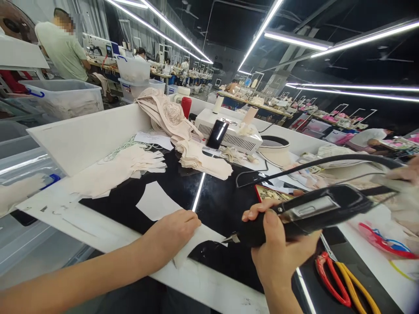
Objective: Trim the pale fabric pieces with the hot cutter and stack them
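Black handheld tool pointing left over the worktop

The black handheld tool (304, 213) is lying nearly level, its long axis running rightward, metal tip touching the white fabric piece (206, 235); the right hand (278, 248) is gripping its body, the left hand (178, 233) pressing the fabric.

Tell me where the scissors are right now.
In the head view, the scissors lie at the lower right, on the black surface, just to the right of the right hand that grips the black tool.
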### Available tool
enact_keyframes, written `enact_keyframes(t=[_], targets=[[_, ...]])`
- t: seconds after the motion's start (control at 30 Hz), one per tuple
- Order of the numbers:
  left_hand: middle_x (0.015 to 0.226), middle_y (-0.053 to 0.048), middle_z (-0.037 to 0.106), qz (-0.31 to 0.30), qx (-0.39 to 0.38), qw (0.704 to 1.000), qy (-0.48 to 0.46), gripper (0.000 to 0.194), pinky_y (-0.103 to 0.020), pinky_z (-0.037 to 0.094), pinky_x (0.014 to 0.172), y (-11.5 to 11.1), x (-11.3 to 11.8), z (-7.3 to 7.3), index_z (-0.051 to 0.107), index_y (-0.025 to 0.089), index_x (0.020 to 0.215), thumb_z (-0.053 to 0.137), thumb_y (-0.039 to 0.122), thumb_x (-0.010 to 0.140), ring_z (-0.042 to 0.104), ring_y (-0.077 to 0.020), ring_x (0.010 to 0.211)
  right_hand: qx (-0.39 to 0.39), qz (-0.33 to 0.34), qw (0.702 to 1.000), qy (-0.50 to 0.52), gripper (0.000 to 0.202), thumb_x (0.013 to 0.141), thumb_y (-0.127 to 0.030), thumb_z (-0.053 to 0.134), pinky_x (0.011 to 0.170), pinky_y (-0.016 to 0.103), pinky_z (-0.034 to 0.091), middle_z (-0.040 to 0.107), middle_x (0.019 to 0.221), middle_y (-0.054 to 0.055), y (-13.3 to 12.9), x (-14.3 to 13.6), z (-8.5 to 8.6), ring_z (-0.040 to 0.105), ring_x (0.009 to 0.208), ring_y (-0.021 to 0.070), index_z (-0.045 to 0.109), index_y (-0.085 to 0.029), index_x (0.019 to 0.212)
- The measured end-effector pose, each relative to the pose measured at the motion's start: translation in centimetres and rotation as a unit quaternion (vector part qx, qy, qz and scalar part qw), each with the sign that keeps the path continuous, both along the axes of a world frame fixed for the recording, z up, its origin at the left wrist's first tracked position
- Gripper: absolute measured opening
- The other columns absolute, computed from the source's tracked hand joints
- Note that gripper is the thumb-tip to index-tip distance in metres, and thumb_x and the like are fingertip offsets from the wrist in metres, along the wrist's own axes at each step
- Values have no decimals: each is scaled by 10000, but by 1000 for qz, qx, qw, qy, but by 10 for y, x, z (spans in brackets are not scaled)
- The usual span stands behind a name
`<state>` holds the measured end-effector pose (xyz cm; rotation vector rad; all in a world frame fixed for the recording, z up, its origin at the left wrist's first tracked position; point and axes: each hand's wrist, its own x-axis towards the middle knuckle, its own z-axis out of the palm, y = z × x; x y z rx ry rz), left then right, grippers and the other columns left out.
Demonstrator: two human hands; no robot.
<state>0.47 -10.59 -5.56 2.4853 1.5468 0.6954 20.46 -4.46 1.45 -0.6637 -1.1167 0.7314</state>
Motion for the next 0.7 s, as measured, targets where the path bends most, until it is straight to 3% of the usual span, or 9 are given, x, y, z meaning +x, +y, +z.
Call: enact_keyframes(t=[0.3,0.5,0.7], targets=[[1132,-52,713,20,-58,998,31,326,-316,566,891,7,5,7,706,190,1164,491,-10,1022,682,-217,1054,12,-30,999,-36,365,857,-311,832,549,315,565,696,799,-67,9,-5,-5,636,544,140,527,-269,1053],[1091,-45,717,26,-31,997,69,335,-279,559,838,14,5,12,727,189,1122,491,-18,1005,692,-202,1001,8,-43,998,-40,346,810,-335,839,541,317,553,677,718,-70,11,-12,-1,634,503,150,548,-252,976],[1158,-39,707,25,-12,994,102,347,-301,590,871,11,2,9,700,183,1123,499,-52,966,700,-200,1037,-13,-51,998,-28,385,789,-327,865,564,313,563,701,758,-69,3,-11,-3,644,518,143,561,-250,1013]])
